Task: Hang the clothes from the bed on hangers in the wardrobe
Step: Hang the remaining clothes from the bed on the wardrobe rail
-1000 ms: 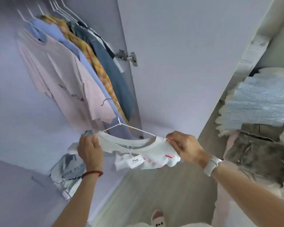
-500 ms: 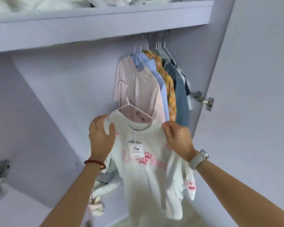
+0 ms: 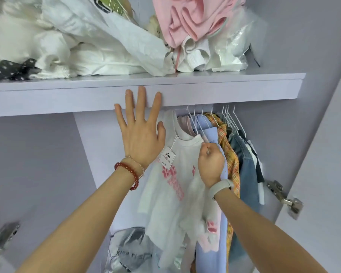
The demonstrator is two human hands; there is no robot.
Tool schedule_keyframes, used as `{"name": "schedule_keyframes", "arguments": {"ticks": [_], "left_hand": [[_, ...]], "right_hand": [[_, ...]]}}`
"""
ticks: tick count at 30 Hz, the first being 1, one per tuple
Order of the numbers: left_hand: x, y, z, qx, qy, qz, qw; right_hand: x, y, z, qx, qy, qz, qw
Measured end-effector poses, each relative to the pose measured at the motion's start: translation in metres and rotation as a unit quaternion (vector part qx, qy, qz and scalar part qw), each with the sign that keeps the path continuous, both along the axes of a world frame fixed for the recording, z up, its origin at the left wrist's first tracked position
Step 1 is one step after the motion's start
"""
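I am holding my left hand (image 3: 141, 138) up flat with its fingers (image 3: 141, 99) spread straight, touching the front edge of the wardrobe shelf (image 3: 234, 89). My right hand (image 3: 211, 162) is curling tight and gripping the white shirt (image 3: 175, 194) at its shoulder. The white shirt is hanging under the shelf, just beside the blue shirt (image 3: 210, 131) and the other hanging clothes (image 3: 242, 154).

a heap of crumpled white fabric (image 3: 83, 42) fills the lilac upper shelf (image 3: 234, 85), with a bunched pink cloth (image 3: 189, 16) and a clear plastic bag (image 3: 232, 46) at its right end. a black polka-dot strip (image 3: 10, 70) lies at its left. a metal door hinge (image 3: 285, 199) sits lower right.
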State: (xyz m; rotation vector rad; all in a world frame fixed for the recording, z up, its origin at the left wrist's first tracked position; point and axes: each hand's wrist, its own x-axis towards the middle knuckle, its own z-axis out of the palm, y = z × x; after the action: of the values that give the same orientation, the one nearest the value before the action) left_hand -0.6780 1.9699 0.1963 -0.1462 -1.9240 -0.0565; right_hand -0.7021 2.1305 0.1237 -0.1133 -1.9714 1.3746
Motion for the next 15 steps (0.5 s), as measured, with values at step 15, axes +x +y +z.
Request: {"name": "schedule_keyframes", "arguments": {"ticks": [15], "left_hand": [[-0.024, -0.003, -0.006, -0.04, -0.008, 0.096, 0.995]], "right_hand": [[-0.047, 0.0, -0.031, 0.091, -0.098, 0.005, 0.991]]}}
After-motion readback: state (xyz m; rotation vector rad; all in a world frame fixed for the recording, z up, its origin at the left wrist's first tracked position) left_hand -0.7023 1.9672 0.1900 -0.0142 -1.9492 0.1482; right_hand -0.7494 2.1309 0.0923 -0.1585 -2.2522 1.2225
